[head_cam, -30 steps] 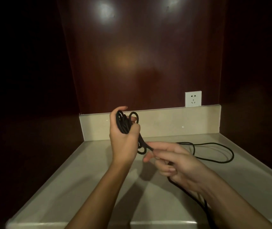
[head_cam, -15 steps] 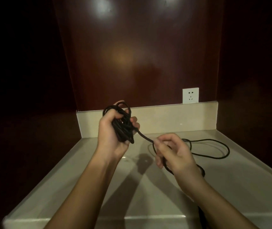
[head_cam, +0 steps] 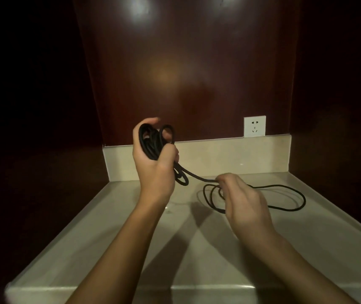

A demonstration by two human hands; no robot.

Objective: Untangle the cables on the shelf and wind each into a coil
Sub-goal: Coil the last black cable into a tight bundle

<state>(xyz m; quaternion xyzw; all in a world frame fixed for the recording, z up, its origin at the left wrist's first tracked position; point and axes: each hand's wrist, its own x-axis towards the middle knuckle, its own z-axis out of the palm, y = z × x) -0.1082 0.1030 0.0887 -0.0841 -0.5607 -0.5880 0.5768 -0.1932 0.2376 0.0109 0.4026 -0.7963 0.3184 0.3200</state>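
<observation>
Since half a second ago, the left hand (head_cam: 155, 159) has turned a little, so the loops it holds now stand more upright, and the right hand (head_cam: 244, 200) has moved lower and to the right, nearer to the shelf surface.

From the head camera, the left hand is raised above the back part of the pale beige stone shelf (head_cam: 113, 242). Its fingers and thumb are curled round a bundle of loops of the thin black round cable (head_cam: 151, 143), and one small loop stands out above the fingers. Another short loop hangs below the hand. From the bundle one strand of the cable goes down and to the right, into the right hand. The right hand is seen from the back, with its fingers bent together and pinching this strand at the fingertips (head_cam: 220, 179). Behind the right hand, the rest of the cable lies loose on the shelf in several wide curves, reaching toward the right edge.

A white square wall socket (head_cam: 254, 126) sits on the dark red-brown glossy wooden back panel (head_cam: 186, 73), just above the beige back rim (head_cam: 230, 154) of the shelf.
</observation>
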